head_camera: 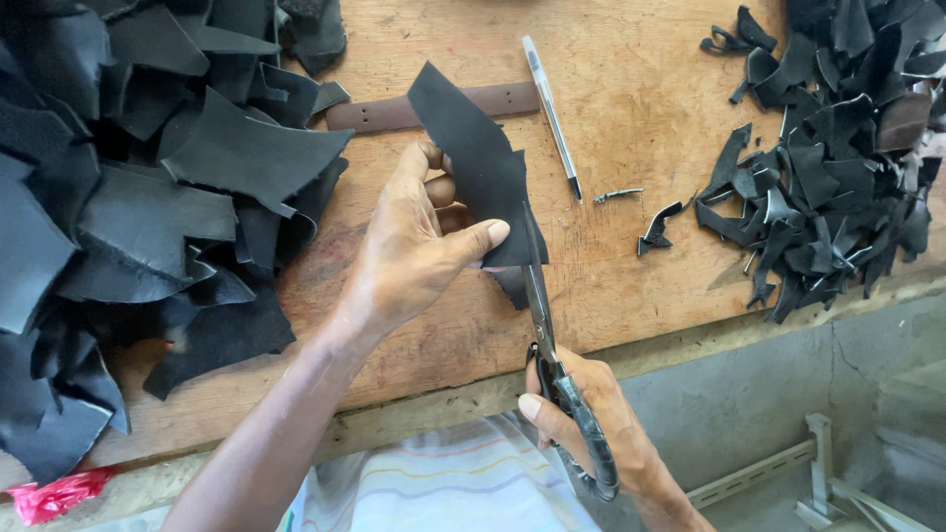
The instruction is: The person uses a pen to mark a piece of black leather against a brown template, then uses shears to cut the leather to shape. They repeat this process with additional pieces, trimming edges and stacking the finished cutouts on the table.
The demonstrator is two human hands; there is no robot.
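Scissors (540,296) cutting black leather piece (478,167) mid-trim.
Left hand (414,246) is pinching the piece; right hand (591,424) is clenching the handles; next snip needs steady feed.

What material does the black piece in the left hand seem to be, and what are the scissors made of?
The black piece looks like leather or a similar sheet: matte, stiff, with raw cut edges. The scissors seem to have dull grey metal blades and dark handles, perhaps plastic-coated.
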